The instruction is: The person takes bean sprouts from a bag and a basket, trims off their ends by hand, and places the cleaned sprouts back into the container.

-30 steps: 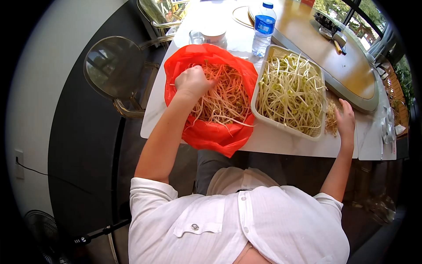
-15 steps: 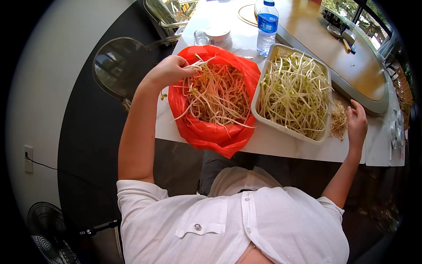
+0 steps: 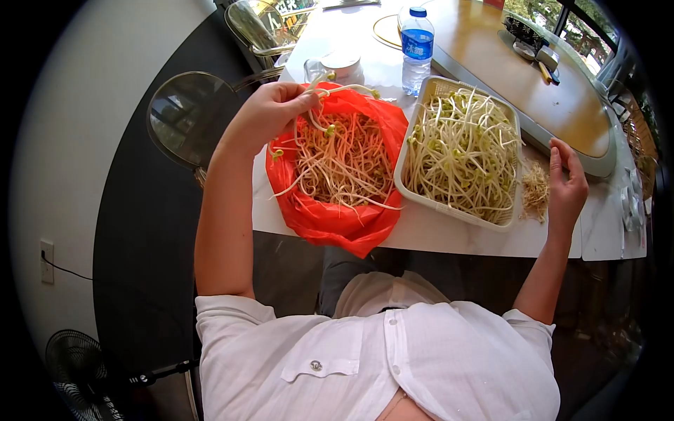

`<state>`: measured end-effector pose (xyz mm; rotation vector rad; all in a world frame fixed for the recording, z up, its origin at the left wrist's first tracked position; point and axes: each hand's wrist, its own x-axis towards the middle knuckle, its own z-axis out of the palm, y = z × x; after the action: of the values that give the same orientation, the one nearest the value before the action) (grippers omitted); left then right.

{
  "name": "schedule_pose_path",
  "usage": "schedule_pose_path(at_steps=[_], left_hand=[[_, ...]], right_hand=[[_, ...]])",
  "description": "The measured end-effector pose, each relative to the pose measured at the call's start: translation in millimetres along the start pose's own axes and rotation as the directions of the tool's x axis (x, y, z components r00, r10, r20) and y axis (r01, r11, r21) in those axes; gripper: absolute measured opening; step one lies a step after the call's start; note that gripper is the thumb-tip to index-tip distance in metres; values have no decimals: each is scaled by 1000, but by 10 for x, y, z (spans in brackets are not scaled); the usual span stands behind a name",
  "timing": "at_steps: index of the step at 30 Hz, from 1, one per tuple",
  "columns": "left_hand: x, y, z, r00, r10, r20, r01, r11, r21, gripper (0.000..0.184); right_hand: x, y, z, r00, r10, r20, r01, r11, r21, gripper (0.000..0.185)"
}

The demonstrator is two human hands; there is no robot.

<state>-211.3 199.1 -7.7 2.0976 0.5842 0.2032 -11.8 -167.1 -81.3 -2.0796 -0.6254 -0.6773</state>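
My left hand (image 3: 275,112) pinches a few long bean sprouts (image 3: 324,90) above the left rim of a red plastic bag (image 3: 358,235). The open bag holds a heap of thin sprouts (image 3: 347,165). Right of the bag is a cream basket (image 3: 449,208) piled with pale sprouts with yellow-green heads (image 3: 463,151). My right hand (image 3: 567,184) is raised at the basket's right, fingers loosely extended, with nothing visible in it. Beside it, a small pile of thin brown root ends (image 3: 535,189) lies on the white table.
A water bottle (image 3: 417,52) stands behind the basket, and a glass jar (image 3: 342,67) behind the bag. A large round wooden turntable (image 3: 526,77) takes up the table's far right, with utensils on it. Chairs (image 3: 193,116) stand at the left.
My left hand has come out of the bag's heap with sprouts and moved up to its left rim. My right hand has lifted slightly away from the root pile.
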Motion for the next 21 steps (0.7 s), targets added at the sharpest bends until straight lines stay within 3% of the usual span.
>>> schedule_pose_path(at_steps=[3, 9, 11, 13, 14, 16, 21], left_hand=[[-60, 102, 109, 997, 50, 66, -29, 955, -295, 23], [-39, 273, 445, 966, 212, 147, -111, 856, -505, 25], [-32, 341, 582, 961, 236, 144, -114, 811, -574, 25], [-39, 414, 741, 954, 269, 130, -138, 783, -607, 25], [-40, 453, 820, 950, 293, 105, -161, 752, -639, 24], [-33, 488, 969, 936, 329, 122, -172, 735, -656, 24], [-59, 604, 1157, 947, 295, 128, -147, 751, -644, 23]], right_hand=[[-36, -509, 22, 992, -118, -55, 124, 985, 124, 12], [-313, -1140, 236, 915, -335, 226, 172, 829, 532, 14], [-450, -1215, 368, 872, -252, 420, -72, 781, 620, 13], [-577, -1260, 547, 742, -129, 658, -512, 525, 680, 17], [-576, -1301, 582, 758, -119, 642, -500, 525, 688, 17], [-536, -1327, 614, 677, -71, 732, -706, 216, 674, 21], [-509, -1168, 662, 675, -102, 731, -704, 205, 679, 20]])
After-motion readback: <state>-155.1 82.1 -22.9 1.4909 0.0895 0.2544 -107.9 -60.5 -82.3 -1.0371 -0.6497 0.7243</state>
